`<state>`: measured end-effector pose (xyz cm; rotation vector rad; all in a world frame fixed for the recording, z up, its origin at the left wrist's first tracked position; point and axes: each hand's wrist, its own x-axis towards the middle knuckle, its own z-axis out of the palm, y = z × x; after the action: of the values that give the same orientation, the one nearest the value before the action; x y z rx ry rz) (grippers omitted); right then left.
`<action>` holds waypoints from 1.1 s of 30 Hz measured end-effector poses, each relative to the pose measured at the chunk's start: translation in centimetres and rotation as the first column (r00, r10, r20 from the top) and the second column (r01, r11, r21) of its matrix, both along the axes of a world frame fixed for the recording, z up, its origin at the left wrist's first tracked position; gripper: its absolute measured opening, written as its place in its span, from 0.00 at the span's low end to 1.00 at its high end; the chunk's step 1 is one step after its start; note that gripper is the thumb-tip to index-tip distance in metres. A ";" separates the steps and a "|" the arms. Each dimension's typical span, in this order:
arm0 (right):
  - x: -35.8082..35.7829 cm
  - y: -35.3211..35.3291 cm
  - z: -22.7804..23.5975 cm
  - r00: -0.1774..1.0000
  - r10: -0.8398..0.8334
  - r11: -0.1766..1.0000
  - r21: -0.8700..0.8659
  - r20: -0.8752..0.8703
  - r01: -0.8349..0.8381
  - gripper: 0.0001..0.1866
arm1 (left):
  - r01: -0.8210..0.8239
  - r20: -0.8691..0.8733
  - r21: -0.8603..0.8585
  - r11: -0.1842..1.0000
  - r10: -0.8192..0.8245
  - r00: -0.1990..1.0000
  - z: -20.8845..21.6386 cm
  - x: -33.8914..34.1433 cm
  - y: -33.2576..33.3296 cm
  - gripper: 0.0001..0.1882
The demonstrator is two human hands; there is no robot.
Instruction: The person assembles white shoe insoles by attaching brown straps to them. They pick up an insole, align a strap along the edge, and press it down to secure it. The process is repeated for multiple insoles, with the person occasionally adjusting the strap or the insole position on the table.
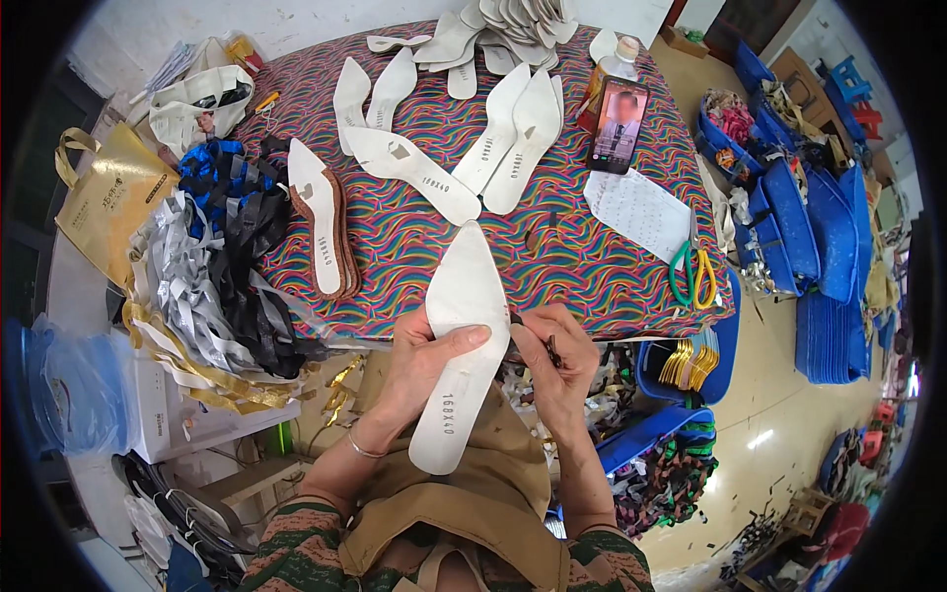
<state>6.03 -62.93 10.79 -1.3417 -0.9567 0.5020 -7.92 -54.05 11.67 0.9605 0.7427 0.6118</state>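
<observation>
A white pointed shoe insole [460, 281] is held up in front of me at the table's near edge, its pointed end facing away. My left hand [414, 370] grips it from the left side, thumb flat across its narrow middle. At its right edge my right hand [564, 373] is closed in a pinch on a thin dark strip [554, 352]; a dark end of it meets the insole's edge. How far the strip reaches behind the insole is hidden. Beyond the tip, more white insoles [414, 170] lie spread on the table.
A patterned cloth covers the table [414, 266]. Left are brown-edged insoles [321, 232] and piled silver and black strips [182, 261]. Right are scissors [694, 276], paper [636, 212], a phone [619, 126] and a bottle [617, 64]. Blue bins [829, 232] stand on the floor.
</observation>
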 end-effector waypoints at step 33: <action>-5.3 -4.0 -1.2 0.998 0.044 0.962 -0.272 0.053 -0.028 0.09 | -0.123 0.233 -0.034 0.992 0.128 0.964 1.6 1.0 0.3 0.14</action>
<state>0.75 -66.95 9.59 -1.5945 -0.9872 0.6416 -6.94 -53.80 13.31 0.8100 0.5990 0.8131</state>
